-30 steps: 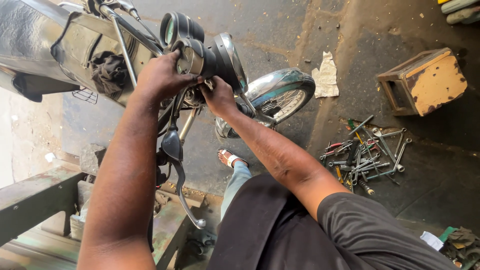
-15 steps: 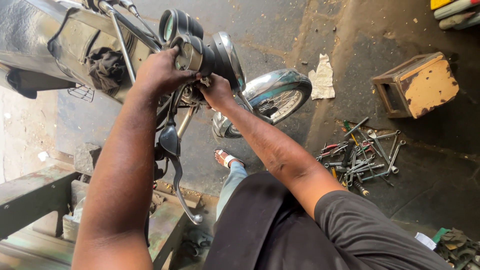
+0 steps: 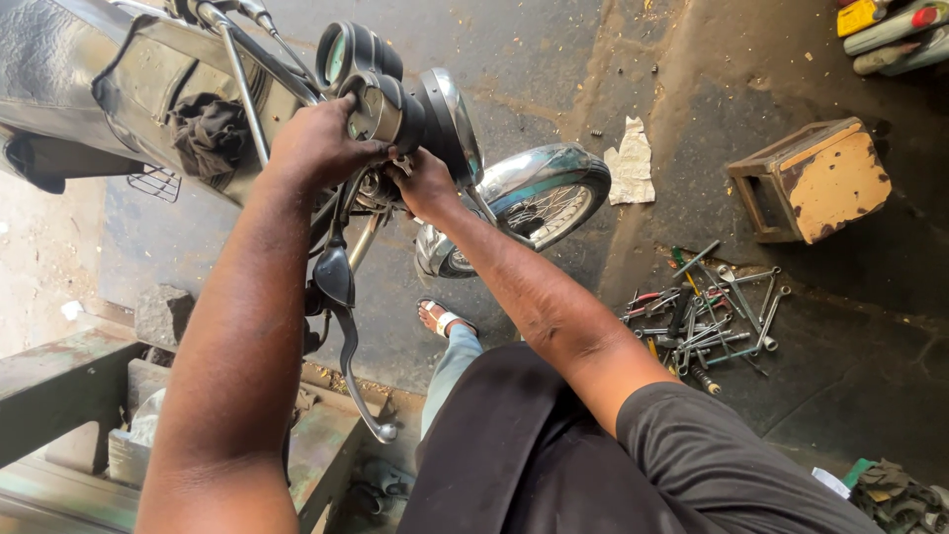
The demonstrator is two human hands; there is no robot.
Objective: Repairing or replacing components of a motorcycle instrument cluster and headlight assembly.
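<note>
The person leans over the front of a motorcycle and works on it with both hands. The left hand point(image 3: 321, 148) is curled over the back of the round gauges point(image 3: 371, 84), 2 dark cups that sit side by side on top of the bike. Its fingers press on the nearer gauge, but I cannot tell if they are shut tight around it. The right hand point(image 3: 423, 186) is tucked just under the gauges, right behind the shiny headlight point(image 3: 450, 119). Its fingers are bent in on something small there, and I cannot tell what it is or if they grip it. So the gauges sit between the 2 hands, the left one above and the right one below.

The front wheel point(image 3: 539, 203) with its shiny mudguard points away below the headlight. A black lever point(image 3: 348, 326) hangs down near the left arm. Far off to the right, a pile of wrenches point(image 3: 707, 316) lies on the dark floor, near a worn wooden box point(image 3: 816, 178) and a scrap of paper point(image 3: 630, 163)
</note>
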